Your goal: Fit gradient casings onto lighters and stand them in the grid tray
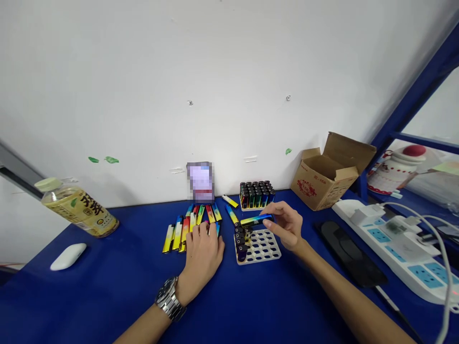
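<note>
My right hand (286,225) pinches a yellow-blue lighter (256,220) by its dark end, holding it nearly level above a white perforated tray (265,248). Several lighters with dark tops (242,243) stand upright along the tray's left side. My left hand (204,248), with a metal watch (170,298) on the wrist, rests palm down on a pile of multicoloured lighters (184,227). Its fingers are apart and bent over the pile; their tips are partly hidden. One yellow-blue lighter (232,214) lies behind the tray, and another yellow-white lighter (230,201) lies near the wall.
A second tray of upright lighters (257,195) stands at the wall. To its right is an open cardboard box (319,179). A black phone (349,253) and a power strip (398,253) lie further right. At left are a drink bottle (81,208) and a white case (68,256).
</note>
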`<state>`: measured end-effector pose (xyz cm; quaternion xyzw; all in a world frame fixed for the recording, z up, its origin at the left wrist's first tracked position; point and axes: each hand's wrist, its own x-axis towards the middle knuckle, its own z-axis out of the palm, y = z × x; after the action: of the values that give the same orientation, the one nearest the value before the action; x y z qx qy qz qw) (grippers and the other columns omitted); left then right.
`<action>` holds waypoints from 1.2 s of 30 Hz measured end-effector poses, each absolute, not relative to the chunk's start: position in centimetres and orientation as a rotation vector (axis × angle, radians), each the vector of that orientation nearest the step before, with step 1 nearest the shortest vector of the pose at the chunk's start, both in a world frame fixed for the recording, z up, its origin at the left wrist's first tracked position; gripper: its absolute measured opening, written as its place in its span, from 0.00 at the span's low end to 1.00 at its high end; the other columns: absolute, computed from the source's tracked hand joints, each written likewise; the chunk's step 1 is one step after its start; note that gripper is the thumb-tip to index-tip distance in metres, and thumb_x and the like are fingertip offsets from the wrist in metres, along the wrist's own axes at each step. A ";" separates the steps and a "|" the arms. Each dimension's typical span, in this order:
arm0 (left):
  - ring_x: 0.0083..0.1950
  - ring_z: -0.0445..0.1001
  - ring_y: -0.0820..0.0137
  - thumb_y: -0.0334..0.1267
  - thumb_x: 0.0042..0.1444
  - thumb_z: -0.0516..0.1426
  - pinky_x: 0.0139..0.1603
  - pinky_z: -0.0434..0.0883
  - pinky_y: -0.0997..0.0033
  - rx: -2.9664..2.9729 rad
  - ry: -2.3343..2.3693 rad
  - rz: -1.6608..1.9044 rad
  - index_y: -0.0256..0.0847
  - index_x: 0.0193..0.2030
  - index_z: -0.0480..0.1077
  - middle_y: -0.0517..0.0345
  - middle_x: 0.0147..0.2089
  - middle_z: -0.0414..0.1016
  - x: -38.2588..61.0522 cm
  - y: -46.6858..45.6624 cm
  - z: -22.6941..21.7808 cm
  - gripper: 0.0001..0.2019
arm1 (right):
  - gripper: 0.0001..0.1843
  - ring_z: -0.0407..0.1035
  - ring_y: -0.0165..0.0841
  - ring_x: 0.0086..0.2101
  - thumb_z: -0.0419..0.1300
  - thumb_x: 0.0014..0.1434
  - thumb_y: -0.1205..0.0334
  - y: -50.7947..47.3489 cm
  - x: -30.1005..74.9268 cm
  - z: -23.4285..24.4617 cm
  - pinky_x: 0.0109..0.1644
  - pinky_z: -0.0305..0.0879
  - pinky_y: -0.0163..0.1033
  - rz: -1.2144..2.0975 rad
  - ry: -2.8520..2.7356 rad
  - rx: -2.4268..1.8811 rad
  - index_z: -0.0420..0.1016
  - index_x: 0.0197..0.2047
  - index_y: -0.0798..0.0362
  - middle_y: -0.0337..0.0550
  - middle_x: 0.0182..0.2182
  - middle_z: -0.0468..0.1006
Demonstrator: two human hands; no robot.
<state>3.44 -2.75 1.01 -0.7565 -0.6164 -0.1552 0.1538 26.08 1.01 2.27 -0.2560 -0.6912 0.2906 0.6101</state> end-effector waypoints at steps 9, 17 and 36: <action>0.49 0.67 0.58 0.33 0.60 0.48 0.47 0.70 0.55 -2.536 -1.595 -0.663 0.38 0.51 0.63 0.46 0.47 0.67 3.8 -3.2 0.5 0.13 | 0.05 0.67 0.34 0.25 0.58 0.56 0.62 0.7 26.2 3.7 0.28 0.63 0.40 0.586 -1.600 -0.598 0.73 0.37 0.52 0.43 0.26 0.74; 0.43 0.68 0.59 0.34 0.57 0.49 0.44 0.71 0.53 -2.500 -1.704 -0.705 0.37 0.49 0.63 0.50 0.40 0.66 3.8 -2.9 -0.4 0.13 | 0.06 0.65 0.35 0.29 0.54 0.60 0.62 0.5 25.3 2.9 0.32 0.66 0.40 0.296 -2.065 -0.510 0.68 0.40 0.52 0.44 0.28 0.72; 0.43 0.70 0.61 0.33 0.60 0.45 0.43 0.72 0.53 -2.564 -1.734 -0.948 0.35 0.52 0.61 0.48 0.41 0.67 3.3 -2.3 -1.0 0.15 | 0.14 0.67 0.36 0.31 0.56 0.54 0.70 0.0 23.6 1.3 0.33 0.67 0.42 0.222 -1.972 -0.515 0.62 0.43 0.50 0.43 0.30 0.71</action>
<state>3.25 -2.35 -1.02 -0.7911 -0.5352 -0.2924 -0.0478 23.64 -0.05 1.31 -0.2147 -0.8221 0.0925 0.5191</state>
